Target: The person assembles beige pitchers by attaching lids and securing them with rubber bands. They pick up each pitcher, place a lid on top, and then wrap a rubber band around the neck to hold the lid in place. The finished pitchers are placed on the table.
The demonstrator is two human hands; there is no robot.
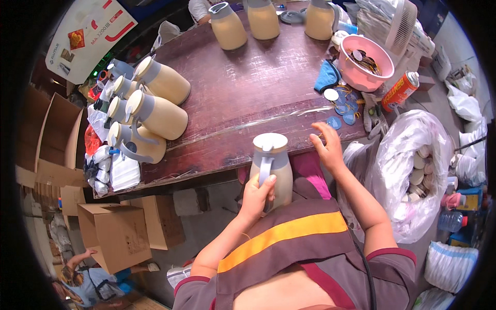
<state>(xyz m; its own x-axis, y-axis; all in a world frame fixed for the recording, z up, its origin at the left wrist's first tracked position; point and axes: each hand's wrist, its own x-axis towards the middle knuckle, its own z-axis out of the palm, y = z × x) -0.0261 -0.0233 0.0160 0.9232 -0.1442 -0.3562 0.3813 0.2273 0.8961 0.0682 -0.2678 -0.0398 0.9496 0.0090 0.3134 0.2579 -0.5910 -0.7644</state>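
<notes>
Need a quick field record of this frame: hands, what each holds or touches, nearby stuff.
left hand: grips the grey handle of a beige plastic jug with grey lid, upright at the table edge
right hand: open, fingers spread on the dark wooden table, beside small blue discs
table left: four similar jugs lying on their sides
table right: pink plastic bowl

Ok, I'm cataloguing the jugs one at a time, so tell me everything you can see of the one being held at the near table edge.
The jug is a cream-beige insulated pitcher with a grey collar, a pale round lid and a grey loop handle facing the person. It looks like plastic. It stands upright at the near edge of the dark wooden table, lid on. The left hand grips its handle and lower body; the right hand rests open on the table beside it, not touching it.
</notes>
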